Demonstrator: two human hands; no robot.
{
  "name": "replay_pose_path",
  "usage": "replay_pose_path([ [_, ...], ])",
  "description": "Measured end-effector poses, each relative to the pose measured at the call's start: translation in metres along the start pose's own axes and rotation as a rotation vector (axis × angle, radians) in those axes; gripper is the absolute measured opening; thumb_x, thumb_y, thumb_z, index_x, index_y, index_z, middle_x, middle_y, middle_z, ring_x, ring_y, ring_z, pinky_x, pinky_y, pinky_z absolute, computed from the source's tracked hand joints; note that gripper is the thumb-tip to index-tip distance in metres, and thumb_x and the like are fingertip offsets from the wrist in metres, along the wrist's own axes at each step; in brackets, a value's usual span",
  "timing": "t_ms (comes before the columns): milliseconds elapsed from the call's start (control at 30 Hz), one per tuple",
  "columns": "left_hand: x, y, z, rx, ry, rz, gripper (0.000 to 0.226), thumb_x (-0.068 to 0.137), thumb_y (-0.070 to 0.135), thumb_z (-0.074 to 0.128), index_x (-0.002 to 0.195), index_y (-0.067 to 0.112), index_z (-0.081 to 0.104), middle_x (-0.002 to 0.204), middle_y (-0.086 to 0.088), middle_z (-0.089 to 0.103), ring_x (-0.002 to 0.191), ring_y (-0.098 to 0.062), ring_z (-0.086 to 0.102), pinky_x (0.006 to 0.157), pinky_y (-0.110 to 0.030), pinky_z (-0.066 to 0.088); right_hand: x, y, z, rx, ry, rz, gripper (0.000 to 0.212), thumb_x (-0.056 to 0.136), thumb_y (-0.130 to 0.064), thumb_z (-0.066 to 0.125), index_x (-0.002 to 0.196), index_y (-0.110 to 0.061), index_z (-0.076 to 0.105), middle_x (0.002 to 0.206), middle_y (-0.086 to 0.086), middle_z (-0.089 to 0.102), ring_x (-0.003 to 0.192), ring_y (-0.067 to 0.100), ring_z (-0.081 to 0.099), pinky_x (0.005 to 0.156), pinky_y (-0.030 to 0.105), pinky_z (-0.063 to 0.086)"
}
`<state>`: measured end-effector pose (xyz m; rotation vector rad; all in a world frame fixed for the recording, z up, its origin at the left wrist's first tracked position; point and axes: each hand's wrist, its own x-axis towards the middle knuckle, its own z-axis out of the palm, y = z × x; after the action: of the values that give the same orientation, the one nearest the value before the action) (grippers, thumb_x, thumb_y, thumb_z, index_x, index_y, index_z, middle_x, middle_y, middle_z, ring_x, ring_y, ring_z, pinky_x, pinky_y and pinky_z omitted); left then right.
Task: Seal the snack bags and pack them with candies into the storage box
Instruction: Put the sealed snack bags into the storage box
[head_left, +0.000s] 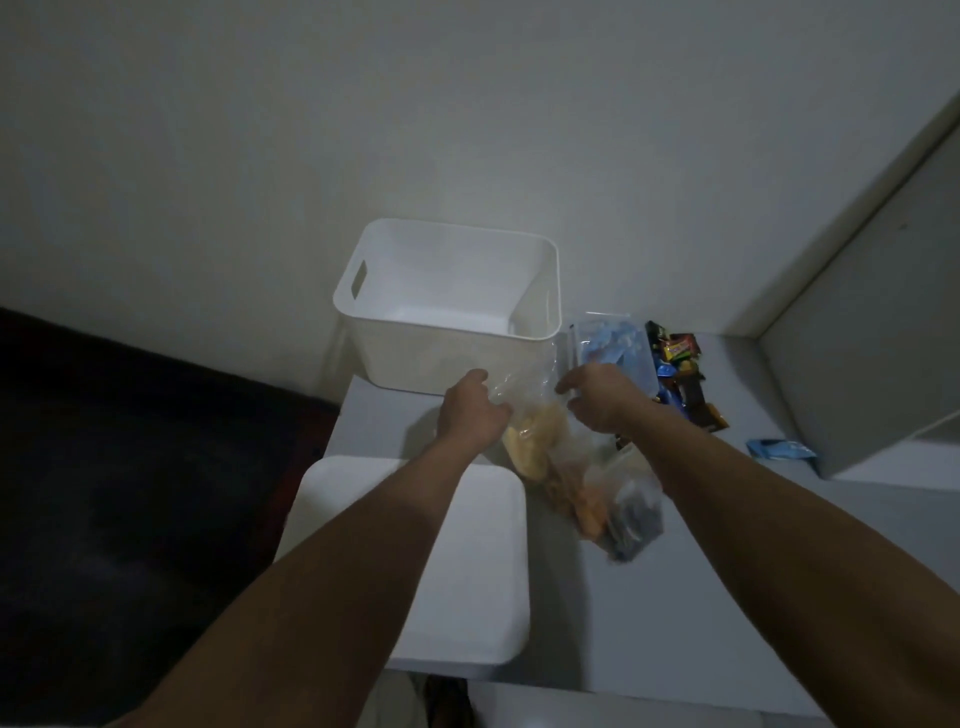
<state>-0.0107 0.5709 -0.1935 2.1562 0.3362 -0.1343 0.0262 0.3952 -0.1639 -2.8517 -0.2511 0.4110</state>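
A clear snack bag (540, 441) of yellow chips is lying mid-frame — just below the white, open storage box (457, 332); candies (680, 374) are sitting right of it.

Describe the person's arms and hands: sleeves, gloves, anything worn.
Both forearms are bare as far as the frame's lower edge, with no sleeve showing. The left hand and right hand wear no gloves. No watch, ring or bracelet shows, though the dim light could hide small details.

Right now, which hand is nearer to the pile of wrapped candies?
The right hand is nearer: it is just left of the wrapped candies, gripping the clear snack bag. The left hand grips the same bag's other side, farther left.
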Motion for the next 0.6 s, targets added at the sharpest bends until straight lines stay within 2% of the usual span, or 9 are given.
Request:
replay_pose_path([
  [167,0.021,0.000,0.005,0.070,0.013,0.053,0.030,0.075,0.019,0.074,0.104,0.014,0.070,0.106,-0.008,0.071,0.099,-0.027,0.065,0.088,-0.034,0.052,0.018,0.005,0.017,-0.071,-0.078,-0.026,0.041,0.087,-0.008,0.060,0.127,-0.019,0.059,0.123,0.008,0.063,0.113,0.025,0.058,0.095,0.036,0.049],
  [233,0.025,-0.001,0.006,0.086,0.011,0.070,0.022,0.075,0.021,0.075,0.096,0.015,0.073,0.099,-0.007,0.072,0.093,-0.026,0.066,0.084,-0.035,0.054,0.022,0.009,0.019,-0.110,-0.087,-0.048,0.037,0.084,-0.009,0.064,0.120,-0.021,0.063,0.118,0.007,0.064,0.108,0.024,0.059,0.093,0.038,0.051],
  [300,0.028,0.001,0.006,0.102,0.007,0.088,0.013,0.076,0.022,0.075,0.088,0.015,0.075,0.091,-0.006,0.073,0.086,-0.025,0.067,0.080,-0.035,0.056,0.025,0.011,0.018,-0.149,-0.092,-0.088,0.025,0.084,-0.010,0.064,0.107,-0.019,0.070,0.111,0.007,0.067,0.101,0.022,0.062,0.090,0.037,0.053],
  [367,0.031,0.005,0.005,0.122,-0.013,0.116,0.010,0.077,0.022,0.075,0.083,0.014,0.076,0.084,-0.005,0.073,0.080,-0.022,0.066,0.076,-0.033,0.056,0.027,0.014,0.012,-0.168,-0.097,-0.133,0.017,0.086,-0.008,0.061,0.097,-0.014,0.073,0.105,0.008,0.069,0.095,0.023,0.064,0.086,0.037,0.054],
  [433,0.033,0.012,0.003,0.152,-0.027,0.131,0.008,0.075,0.021,0.077,0.078,0.013,0.076,0.079,-0.004,0.072,0.077,-0.021,0.066,0.073,-0.031,0.055,0.028,0.018,0.008,-0.183,-0.116,-0.170,0.017,0.086,-0.006,0.059,0.096,-0.012,0.071,0.105,0.009,0.067,0.096,0.025,0.062,0.083,0.036,0.053],
  [533,0.032,0.020,0.000,0.167,-0.040,0.139,0.009,0.071,0.020,0.077,0.074,0.012,0.077,0.077,-0.004,0.072,0.077,-0.021,0.067,0.073,-0.032,0.057,0.029,0.024,-0.002,-0.188,-0.176,-0.227,0.016,0.088,-0.004,0.056,0.099,-0.013,0.065,0.103,0.007,0.062,0.095,0.024,0.061,0.076,0.032,0.050],
  [600,0.029,0.026,-0.003,0.161,-0.049,0.146,0.009,0.070,0.019,0.078,0.075,0.011,0.077,0.076,-0.004,0.073,0.075,-0.020,0.068,0.073,-0.034,0.058,0.031,0.030,-0.012,-0.162,-0.190,-0.258,0.017,0.088,-0.002,0.054,0.092,-0.018,0.059,0.096,0.003,0.058,0.089,0.021,0.059,0.071,0.027,0.045],
])
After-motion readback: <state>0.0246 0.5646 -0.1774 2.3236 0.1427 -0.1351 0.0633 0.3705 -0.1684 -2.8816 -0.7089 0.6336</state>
